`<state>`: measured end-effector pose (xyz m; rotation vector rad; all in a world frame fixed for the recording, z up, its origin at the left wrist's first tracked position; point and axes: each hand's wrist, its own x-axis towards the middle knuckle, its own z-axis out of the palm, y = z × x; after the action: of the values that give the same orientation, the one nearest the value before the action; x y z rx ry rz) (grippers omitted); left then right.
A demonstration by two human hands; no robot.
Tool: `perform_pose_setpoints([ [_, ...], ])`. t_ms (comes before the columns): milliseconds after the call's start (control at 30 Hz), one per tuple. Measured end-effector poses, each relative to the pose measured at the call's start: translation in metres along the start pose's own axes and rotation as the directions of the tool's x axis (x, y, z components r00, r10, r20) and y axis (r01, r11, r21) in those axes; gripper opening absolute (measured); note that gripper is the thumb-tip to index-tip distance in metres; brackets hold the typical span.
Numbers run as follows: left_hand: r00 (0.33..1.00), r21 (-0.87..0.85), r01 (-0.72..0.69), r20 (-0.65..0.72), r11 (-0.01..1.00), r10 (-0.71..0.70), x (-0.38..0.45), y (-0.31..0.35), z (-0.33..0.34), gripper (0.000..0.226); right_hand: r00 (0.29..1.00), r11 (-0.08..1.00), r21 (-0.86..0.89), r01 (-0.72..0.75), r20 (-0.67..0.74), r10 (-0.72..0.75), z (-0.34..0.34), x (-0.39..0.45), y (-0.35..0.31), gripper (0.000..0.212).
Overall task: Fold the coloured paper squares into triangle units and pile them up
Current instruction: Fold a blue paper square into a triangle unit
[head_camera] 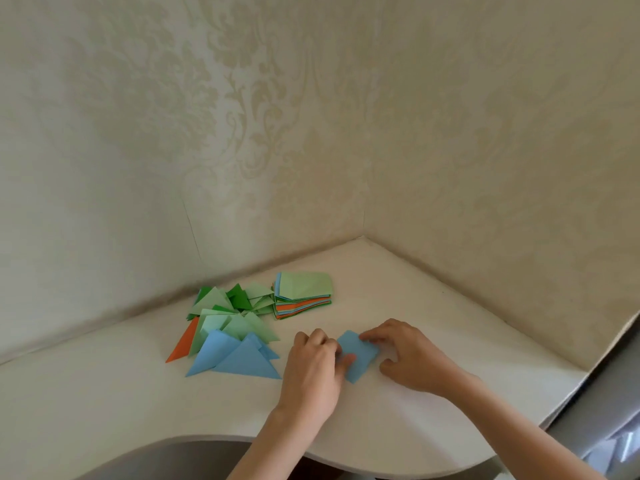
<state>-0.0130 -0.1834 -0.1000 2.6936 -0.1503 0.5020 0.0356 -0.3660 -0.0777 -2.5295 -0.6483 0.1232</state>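
Where two walls (450,133) covered in pale cream wallpaper with a raised, faintly glossy damask pattern meet in a corner, a smooth matte white table (433,306) fits against them, its near edge cut in a soft curve.

On the table's left part lies a loose pile of folded triangle units (228,327), flat and sharp-creased, overlapping at all angles. Two large light blue triangles sit at the front of it, one orange triangle pokes out at the left edge, three or so dark green ones show toward the back, and the pale green ones between them overlap too much to count exactly.

Just right of the pile, touching its back edge or nearly so, stands one neat stack of unfolded paper squares (303,294). Its top sheet is pale green with a faint crease, and the side shows thin layers of orange, blue and green.

Nearer the viewer, apart from both, one small light blue sheet (358,355) lies flat on the table as a narrow rectangle, tilted, between two bare hands. The left hand (313,365) has curled fingers at the sheet's left edge, with the thumb tip pressing on top of the paper. The right hand (408,355) arches over the right side, fingertips bent down onto the sheet's upper corner and the thumb resting on the table beside it.
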Motion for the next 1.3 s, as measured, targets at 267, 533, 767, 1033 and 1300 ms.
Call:
perform_pose_setpoints([
  [267,0.998,0.099,-0.04,0.042,0.994,0.036,-0.014,0.011,-0.01,0.044,0.986,0.996,0.045,0.083,-0.149,-0.076,0.009,-0.007,-0.008,0.021],
  [533,0.999,0.009,0.046,-0.021,0.999,-0.046,-0.012,-0.008,-0.014,0.009,0.987,1.0,-0.024,0.02,-0.156,-0.023,0.016,-0.002,-0.007,0.022],
  [767,0.981,0.009,0.135,-0.142,0.991,-0.132,-0.009,-0.012,-0.001,0.018,0.973,0.997,-0.013,-0.081,-0.216,0.077,0.03,0.003,-0.014,0.025],
  [1033,0.971,0.069,0.161,-0.192,0.985,-0.145,-0.003,-0.012,0.012,0.026,0.966,0.984,-0.102,-0.146,-0.23,0.119,0.036,0.005,-0.018,0.031],
  [1300,0.973,-0.108,0.138,-0.17,0.985,-0.155,-0.006,-0.025,0.009,0.016,0.981,0.986,0.081,-0.146,-0.117,0.155,0.024,0.01,-0.01,0.025],
])
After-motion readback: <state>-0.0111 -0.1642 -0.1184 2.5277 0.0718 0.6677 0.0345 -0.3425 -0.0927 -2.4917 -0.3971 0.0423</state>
